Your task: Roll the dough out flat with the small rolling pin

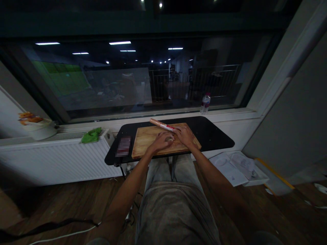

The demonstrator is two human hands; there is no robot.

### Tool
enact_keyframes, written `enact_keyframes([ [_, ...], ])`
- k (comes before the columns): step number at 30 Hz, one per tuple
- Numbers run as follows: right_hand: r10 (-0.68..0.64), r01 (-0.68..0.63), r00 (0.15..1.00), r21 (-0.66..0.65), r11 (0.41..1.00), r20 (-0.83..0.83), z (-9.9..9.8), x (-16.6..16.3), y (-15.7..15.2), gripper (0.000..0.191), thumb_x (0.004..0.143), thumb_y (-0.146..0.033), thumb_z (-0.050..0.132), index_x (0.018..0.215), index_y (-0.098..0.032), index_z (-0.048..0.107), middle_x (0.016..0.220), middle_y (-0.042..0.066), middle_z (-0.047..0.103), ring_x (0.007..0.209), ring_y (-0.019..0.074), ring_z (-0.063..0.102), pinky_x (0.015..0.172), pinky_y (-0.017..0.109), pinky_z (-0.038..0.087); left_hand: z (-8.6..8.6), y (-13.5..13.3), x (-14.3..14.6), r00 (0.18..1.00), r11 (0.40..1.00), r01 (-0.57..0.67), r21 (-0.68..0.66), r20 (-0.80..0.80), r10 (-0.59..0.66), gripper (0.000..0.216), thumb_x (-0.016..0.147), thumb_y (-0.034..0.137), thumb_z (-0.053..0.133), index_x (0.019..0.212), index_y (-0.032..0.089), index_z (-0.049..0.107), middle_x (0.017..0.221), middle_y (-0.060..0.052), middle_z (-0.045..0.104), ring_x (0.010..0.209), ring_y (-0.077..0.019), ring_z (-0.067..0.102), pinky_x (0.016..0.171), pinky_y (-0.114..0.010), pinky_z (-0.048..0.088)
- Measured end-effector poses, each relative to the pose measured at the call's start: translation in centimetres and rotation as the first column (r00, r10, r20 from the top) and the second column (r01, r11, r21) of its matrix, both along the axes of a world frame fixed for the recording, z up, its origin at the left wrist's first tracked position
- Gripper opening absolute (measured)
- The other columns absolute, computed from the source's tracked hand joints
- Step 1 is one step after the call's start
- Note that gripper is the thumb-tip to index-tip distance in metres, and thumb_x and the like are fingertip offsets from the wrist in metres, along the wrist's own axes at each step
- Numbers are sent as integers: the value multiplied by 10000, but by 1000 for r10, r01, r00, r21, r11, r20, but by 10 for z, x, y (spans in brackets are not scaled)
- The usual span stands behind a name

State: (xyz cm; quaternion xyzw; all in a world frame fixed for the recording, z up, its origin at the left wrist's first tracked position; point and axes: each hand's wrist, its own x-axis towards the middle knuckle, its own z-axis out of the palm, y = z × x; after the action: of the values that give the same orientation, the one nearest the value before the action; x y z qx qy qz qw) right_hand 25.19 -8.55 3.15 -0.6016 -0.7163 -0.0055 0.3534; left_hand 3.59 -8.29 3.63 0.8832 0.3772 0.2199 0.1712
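A wooden rolling pin (161,124) with a red-and-white label lies diagonally over the upper part of the cutting board (143,139). Its near end runs to the fingers of my right hand (185,136), which appear closed on it. Beside it, my left hand (161,142) rests low over the board, fingers curled around a small, pale roundish lump (169,139). What the lump is made of cannot be made out. Both hands are close together, and the right fingertips are partly hidden.
The board sits on a small black table (213,134) before a dark window. A blurred-out packet (124,146) lies left of it. A bottle (205,103) stands on the sill, a green cloth (91,135) on the radiator (63,163), and an open white box (247,166) on the floor right.
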Motion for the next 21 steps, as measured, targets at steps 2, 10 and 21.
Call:
enact_keyframes([
  [2, 6, -6, 1000, 6, 1000, 7, 1, 0, 0, 369, 1171, -430, 588, 1358, -262, 858, 1296, 88, 865, 1241, 277, 764, 1102, 367, 555, 2, -1, 1, 1000, 1000, 0, 2, 9, 0, 266, 1021, 359, 620, 1167, 302, 836, 1540, -13, 753, 1546, -335, 559, 1349, -577, 372],
  [10, 53, -53, 998, 10, 999, -14, 1, 1, 1, 370, 1168, -414, 578, 1340, -261, 868, 1289, 89, 871, 1222, 282, 778, 1108, 376, 556, 1, -1, 5, 999, 1000, -22, -3, 33, 22, 235, 1029, 349, 621, 1076, 297, 845, 1520, -10, 769, 1531, -328, 585, 1352, -586, 367],
  [21, 12, -12, 1000, 14, 1000, 3, 0, 0, 0, 379, 1170, -435, 576, 1341, -261, 867, 1275, 86, 872, 1209, 284, 775, 1095, 373, 560, -7, 7, 2, 985, 1000, -3, -10, 173, 5, 348, 1079, 401, 618, 1322, 274, 832, 1425, -66, 811, 1353, -297, 725, 1237, -478, 542],
])
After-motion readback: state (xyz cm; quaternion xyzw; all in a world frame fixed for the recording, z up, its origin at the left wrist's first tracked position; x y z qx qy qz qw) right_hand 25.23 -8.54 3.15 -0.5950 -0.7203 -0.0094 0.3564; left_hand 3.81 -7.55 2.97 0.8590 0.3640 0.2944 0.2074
